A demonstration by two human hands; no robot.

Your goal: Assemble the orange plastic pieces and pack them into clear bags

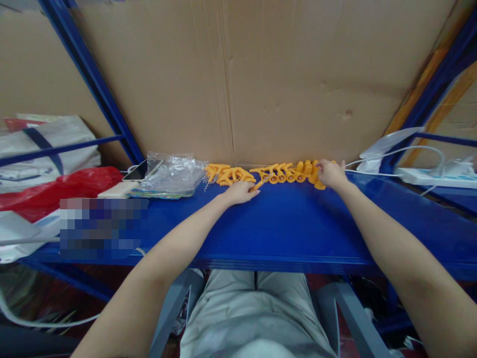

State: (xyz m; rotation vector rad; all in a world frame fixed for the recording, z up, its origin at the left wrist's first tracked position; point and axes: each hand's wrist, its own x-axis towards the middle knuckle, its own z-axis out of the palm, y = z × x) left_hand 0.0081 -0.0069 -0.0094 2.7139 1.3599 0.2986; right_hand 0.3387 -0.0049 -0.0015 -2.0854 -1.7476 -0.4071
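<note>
Your left hand pinches one orange plastic piece on the blue bench; your right hand closes on the right end of the row of orange pieces along the far cardboard. Most look lined up; the loose cluster left of it remains.

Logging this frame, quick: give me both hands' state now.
Left hand: closed on a small orange piece on the blue shelf.
Right hand: curled on the row of orange parts; grip cannot be told.
</note>
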